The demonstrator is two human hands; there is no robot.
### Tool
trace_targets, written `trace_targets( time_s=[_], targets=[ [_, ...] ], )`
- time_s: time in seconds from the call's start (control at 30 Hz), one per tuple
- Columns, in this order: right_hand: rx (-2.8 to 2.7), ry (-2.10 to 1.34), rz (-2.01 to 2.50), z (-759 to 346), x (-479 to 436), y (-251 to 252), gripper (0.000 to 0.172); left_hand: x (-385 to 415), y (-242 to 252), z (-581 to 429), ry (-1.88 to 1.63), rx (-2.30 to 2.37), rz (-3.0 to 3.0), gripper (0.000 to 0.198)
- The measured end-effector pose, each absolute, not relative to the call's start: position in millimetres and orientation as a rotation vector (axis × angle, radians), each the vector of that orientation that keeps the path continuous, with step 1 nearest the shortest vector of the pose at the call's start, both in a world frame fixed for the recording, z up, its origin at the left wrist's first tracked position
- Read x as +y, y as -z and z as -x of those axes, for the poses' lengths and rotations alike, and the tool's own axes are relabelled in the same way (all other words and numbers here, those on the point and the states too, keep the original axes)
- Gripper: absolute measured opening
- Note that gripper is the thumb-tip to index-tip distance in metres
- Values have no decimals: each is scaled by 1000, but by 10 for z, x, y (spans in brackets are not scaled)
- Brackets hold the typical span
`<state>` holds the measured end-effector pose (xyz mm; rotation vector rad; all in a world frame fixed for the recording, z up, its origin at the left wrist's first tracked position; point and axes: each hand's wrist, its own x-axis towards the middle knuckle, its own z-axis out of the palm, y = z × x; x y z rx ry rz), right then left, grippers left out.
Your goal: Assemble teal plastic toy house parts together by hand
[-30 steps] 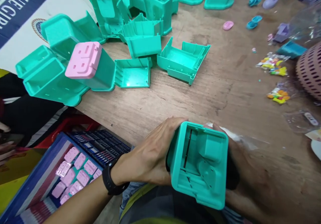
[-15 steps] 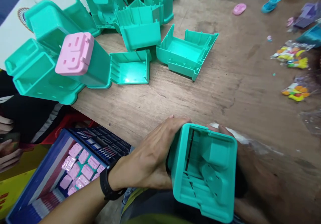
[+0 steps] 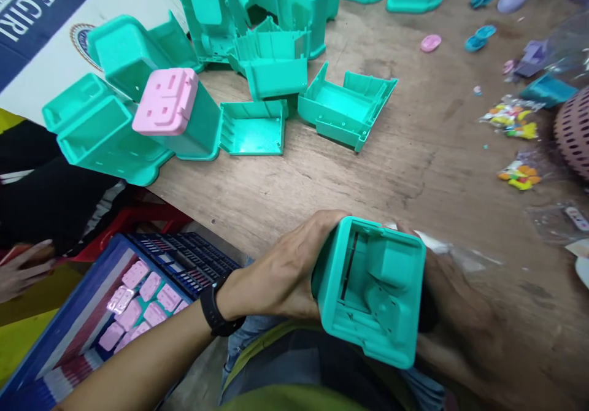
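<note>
Hands clamp the shell point(image 3: 373, 288) from both sides, your left point(image 3: 280, 270) and right point(image 3: 453, 303) fingers closed on it, hollow side up for viewing.

Black wristwatch point(image 3: 219, 314) on bare left forearm

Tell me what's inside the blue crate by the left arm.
The blue crate holds pink plastic caps, loosely piled over something teal. The left forearm covers its near corner, so anything there is hidden.
</note>
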<state>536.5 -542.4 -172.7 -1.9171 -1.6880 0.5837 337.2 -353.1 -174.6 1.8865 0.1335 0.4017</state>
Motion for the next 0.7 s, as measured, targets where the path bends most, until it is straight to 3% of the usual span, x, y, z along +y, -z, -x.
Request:
trace_targets(
  time_s=[0.2, 0.47, 0.7],
  targets=[
    [-1726, -508, 1858, -5347, -5398, 1706, 92, -3508, 1734, -3361, -367, 123, -1909, 99],
    [-1723, -491, 1868, -5339, -5361, 1654, 76, -3521, 1706, -3376, -377, 130, -1982, 98],
    [-1733, -441, 1851, -5323, -5357, 1670, 82, -3527, 1652, -3364, -340, 168, -1979, 96]
  ],
)
